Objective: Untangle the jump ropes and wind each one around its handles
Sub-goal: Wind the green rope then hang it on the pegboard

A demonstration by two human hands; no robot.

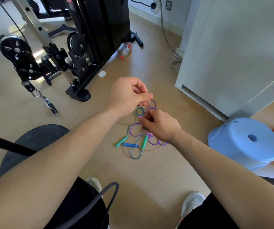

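The left hand pinches a thin, pale translucent rope strand between thumb and forefinger, and the right hand pinches the same strand just below, so a short length stands taut and nearly upright between them. This looks like a way to lift one rope clear of the others and trace its run, though which handle it belongs to cannot be told. The rest of the tangle lies on the light wooden floor under the hands: looping purple plastic cord, a teal cord, a green plastic handle, a second green handle and a blue plastic handle, none wound yet. The purple loops cross near the raised strand and will probably snag it, and the right hand hides the middle of the knot. A light-blue round plastic stool stands to the right, a black cable gym machine to the far left, and a clear plastic bottle with a red cap lies well apart, none of them in the way
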